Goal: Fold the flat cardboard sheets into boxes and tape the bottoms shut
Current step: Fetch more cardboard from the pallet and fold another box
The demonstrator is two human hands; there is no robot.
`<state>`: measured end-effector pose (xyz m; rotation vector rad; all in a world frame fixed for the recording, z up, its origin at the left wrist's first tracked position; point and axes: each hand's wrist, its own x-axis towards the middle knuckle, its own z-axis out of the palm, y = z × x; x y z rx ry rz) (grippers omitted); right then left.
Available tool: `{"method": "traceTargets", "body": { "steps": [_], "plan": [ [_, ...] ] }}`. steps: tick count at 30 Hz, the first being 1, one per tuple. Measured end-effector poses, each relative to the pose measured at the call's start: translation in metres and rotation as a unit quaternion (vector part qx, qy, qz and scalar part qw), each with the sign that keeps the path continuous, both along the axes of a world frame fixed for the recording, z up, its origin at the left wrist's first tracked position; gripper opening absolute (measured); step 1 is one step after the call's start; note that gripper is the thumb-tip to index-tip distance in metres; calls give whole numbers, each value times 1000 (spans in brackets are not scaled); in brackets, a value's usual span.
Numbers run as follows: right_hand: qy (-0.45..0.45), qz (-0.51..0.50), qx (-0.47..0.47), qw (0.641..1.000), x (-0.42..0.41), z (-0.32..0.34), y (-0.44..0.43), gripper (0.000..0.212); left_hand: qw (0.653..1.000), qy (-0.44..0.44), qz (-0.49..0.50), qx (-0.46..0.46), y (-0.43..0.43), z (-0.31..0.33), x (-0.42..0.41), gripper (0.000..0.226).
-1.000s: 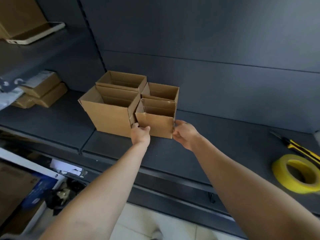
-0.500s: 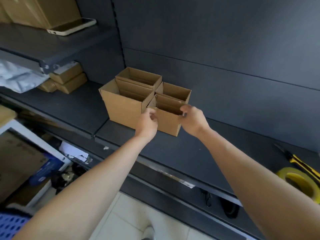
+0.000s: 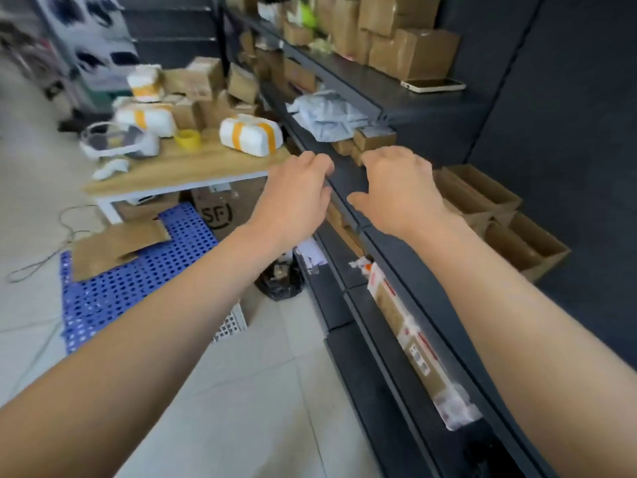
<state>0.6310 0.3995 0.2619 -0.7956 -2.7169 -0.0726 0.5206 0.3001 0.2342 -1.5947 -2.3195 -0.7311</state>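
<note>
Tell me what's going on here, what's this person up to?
A person is making up cardboard boxes. Both the left hand and right hand hang empty above the edge of the shelf, fingers loosely curled. Folded open-topped boxes stand on the shelf to the right. A flat cardboard sheet lies on the blue mat on the floor.

open cardboard boxes stand on a dark metal shelf, a phone on the upper shelf. white parcels and a yellow tape roll sit on a wooden table; a blue mat lies on the tiled floor.
</note>
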Motion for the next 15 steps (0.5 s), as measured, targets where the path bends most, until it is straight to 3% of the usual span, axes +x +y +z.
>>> {"method": "traceTargets", "body": {
  "steps": [8,15],
  "plan": [
    [75,154,65,983,-137,51,-136,45,975,98,196,40,-176,54,-91,27],
    [143,227,88,959,-253,67,-254,47,947,129,283,74,-309,77,-180,29]
  ]
}}
